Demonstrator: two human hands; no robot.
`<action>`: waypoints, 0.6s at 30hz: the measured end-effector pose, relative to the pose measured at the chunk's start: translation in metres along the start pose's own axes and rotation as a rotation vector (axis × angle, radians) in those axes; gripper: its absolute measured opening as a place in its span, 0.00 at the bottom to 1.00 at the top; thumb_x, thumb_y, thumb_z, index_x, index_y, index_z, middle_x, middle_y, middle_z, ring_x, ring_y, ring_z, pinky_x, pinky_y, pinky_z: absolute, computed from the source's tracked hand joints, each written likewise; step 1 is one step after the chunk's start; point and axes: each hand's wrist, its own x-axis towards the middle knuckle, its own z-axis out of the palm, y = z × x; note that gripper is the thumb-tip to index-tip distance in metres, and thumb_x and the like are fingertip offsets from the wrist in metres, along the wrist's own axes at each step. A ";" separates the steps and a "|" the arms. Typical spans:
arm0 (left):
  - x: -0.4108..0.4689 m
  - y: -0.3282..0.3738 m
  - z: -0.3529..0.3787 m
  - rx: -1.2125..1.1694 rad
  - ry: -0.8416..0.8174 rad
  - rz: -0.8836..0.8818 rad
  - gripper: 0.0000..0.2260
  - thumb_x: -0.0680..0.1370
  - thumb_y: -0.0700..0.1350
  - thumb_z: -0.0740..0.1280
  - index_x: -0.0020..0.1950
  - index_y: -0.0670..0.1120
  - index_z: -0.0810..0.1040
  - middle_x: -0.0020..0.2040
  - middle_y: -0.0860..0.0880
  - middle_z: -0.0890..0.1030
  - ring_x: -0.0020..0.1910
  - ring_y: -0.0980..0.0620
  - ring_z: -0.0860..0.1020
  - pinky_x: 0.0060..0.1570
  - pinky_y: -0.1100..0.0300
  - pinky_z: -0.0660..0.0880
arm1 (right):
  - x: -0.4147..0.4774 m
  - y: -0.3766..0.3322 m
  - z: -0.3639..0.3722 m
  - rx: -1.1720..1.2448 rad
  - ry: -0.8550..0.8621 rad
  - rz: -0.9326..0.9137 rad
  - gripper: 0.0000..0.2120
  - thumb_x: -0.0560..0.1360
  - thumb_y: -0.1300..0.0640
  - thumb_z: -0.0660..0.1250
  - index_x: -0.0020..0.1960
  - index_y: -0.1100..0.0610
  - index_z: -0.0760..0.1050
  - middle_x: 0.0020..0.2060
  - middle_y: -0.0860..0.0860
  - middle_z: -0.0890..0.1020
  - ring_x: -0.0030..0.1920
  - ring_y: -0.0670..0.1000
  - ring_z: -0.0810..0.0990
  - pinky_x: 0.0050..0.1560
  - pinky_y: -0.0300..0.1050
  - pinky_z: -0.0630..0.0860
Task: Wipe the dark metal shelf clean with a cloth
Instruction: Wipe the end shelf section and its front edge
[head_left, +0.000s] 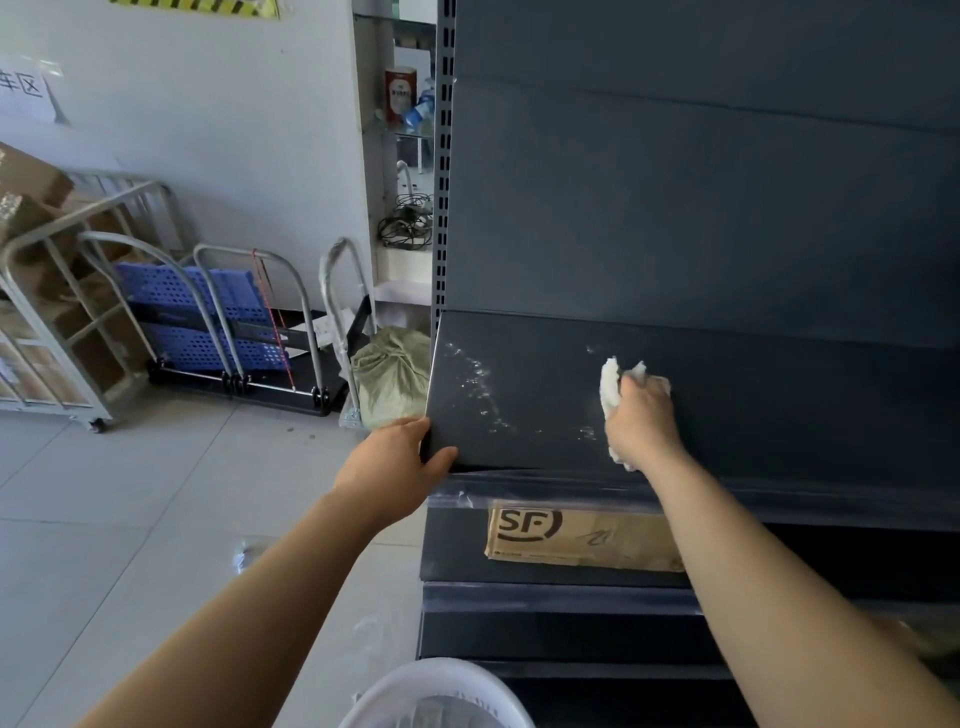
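1. Right hand (641, 415) is closed over a bunched white cloth (610, 384), fingers curled and pressing it flat onto the dark metal shelf (779, 395); cloth shows beyond the knuckles toward 11 o'clock and under the wrist at 6 o'clock.
2. Left hand (397, 470) grips the shelf's front left corner, thumb on top and fingers wrapped around the side edge, apparently steadying the shelf.
3. Progress, judged from the surface: wiping looks partly done. The shelf from the cloth toward 3 o'clock reads dark and even, though glare and distance make fine dust hard to tell.
4. Still to do: a band of white speckled residue (480, 384) runs from the rear left toward the front, at 9 o'clock from the cloth, with smaller flecks just beside the right hand at 7 and 11 o'clock.
5. Edges: the slotted upright post (443, 171) and the back panel (701, 197) close the shelf at 12 o'clock; the left edge drops open to the tiled floor (156, 493), so residue pushed toward 9 o'clock would likely fall off there.
6. Room: the shelf top carries nothing else, giving the cloth a free sweep toward 9 o'clock until it nears the left hand's thumb.
7. Below, at 6 o'clock, a cardboard box (582, 538) sits on the lower shelf, and a white basket (441, 691) stands near the bottom of the view.
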 end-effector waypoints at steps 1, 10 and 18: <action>-0.001 0.000 0.001 0.006 -0.005 0.000 0.20 0.78 0.56 0.61 0.64 0.43 0.73 0.63 0.47 0.76 0.60 0.46 0.75 0.57 0.53 0.72 | -0.006 -0.004 0.004 0.002 -0.012 -0.013 0.15 0.69 0.70 0.59 0.55 0.67 0.71 0.56 0.64 0.71 0.60 0.61 0.68 0.54 0.54 0.78; -0.003 -0.004 0.004 -0.025 -0.036 0.005 0.13 0.79 0.47 0.56 0.57 0.42 0.74 0.57 0.46 0.77 0.52 0.45 0.76 0.52 0.50 0.74 | -0.026 -0.097 0.039 0.068 -0.234 -0.402 0.30 0.74 0.65 0.58 0.75 0.57 0.59 0.74 0.64 0.59 0.70 0.58 0.61 0.71 0.48 0.59; -0.002 -0.003 -0.001 -0.032 -0.020 -0.014 0.12 0.79 0.48 0.58 0.54 0.43 0.76 0.53 0.46 0.78 0.51 0.44 0.76 0.51 0.50 0.75 | -0.022 -0.096 0.011 0.866 -0.196 -0.157 0.14 0.78 0.56 0.59 0.60 0.49 0.78 0.54 0.51 0.83 0.55 0.53 0.81 0.52 0.44 0.76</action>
